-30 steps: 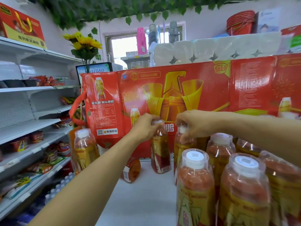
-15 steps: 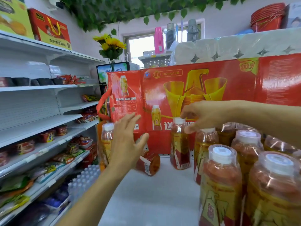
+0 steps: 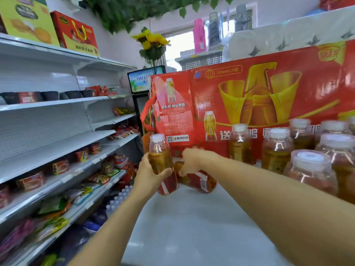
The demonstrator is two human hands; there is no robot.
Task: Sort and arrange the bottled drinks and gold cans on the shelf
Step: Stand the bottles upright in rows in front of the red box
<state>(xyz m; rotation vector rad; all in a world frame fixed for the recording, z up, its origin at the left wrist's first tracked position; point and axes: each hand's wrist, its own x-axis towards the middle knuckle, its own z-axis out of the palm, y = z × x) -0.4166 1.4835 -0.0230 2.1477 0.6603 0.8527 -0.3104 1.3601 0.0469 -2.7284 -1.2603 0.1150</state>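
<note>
Gripping an upright bottle [image 3: 162,166] at the shelf's [image 3: 192,227] far left, left hand [image 3: 149,177] steadies it while right hand [image 3: 194,160] clasps a toppled bottle [image 3: 199,181] beside it; standing bottles [image 3: 278,148] cluster right, so sorting looks partly done

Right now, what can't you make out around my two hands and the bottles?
- Head view: right hand covers the upper part of the lying bottle, so its cap and my grip are hidden.
- Left hand wraps the upright bottle; its label is blurred.
- Bottle group is cut off by the right edge, so no count.
</note>
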